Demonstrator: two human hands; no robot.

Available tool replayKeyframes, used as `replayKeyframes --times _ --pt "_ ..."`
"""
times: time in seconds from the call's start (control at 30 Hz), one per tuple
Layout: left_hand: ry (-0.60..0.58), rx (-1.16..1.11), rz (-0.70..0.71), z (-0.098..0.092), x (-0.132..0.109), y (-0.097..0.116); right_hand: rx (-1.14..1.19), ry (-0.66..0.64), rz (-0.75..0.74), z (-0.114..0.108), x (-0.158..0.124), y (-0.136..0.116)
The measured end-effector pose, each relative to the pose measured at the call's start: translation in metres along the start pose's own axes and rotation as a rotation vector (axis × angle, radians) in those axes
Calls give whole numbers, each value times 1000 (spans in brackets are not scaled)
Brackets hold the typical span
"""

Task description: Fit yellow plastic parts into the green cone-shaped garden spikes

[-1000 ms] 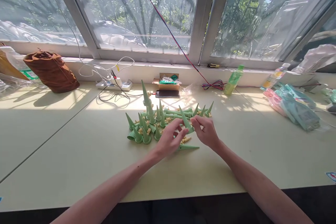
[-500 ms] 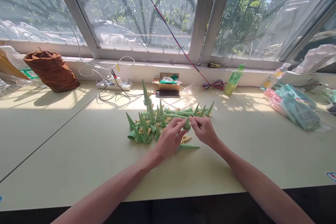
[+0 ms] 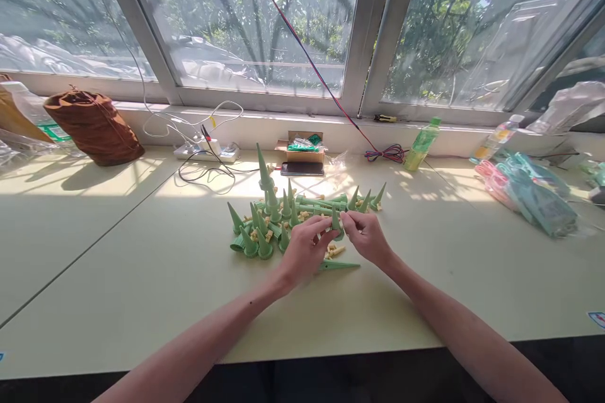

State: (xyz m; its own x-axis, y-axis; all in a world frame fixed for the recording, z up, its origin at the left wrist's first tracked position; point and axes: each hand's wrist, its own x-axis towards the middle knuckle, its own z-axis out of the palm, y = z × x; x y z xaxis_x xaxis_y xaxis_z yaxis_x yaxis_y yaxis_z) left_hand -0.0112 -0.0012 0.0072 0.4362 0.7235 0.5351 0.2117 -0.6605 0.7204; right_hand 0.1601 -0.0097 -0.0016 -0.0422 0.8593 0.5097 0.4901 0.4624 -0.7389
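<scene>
My left hand is closed on a small green plastic cone, its tip pointing up. Close by its right side, my right hand is pinched; whatever its fingertips hold is too small to make out. Several green cones stand in a cluster to the left of my hands, with small beige plastic pieces among them. Beneath my left hand a long green spike lies flat, with more beige pieces just behind it. Further green cones stand beyond my right hand.
A phone and a small cardboard box are behind the pile. At the back left are a power strip and a brown bag. A green bottle and bagged plastic items lie toward the right.
The cone in my left hand has tilted slightly, its tip shifting a little left and up. Both hands are otherwise almost where they were.
</scene>
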Motion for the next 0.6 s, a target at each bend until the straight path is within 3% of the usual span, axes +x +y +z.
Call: replayKeyframes --times 0.23,0.6 --pt "-39 -228 -174 1 2 4 -34 -15 -76 -5 1 -2" --pt "-244 -566 -486 -6 5 5 -68 -71 -160 -12 2 -6"
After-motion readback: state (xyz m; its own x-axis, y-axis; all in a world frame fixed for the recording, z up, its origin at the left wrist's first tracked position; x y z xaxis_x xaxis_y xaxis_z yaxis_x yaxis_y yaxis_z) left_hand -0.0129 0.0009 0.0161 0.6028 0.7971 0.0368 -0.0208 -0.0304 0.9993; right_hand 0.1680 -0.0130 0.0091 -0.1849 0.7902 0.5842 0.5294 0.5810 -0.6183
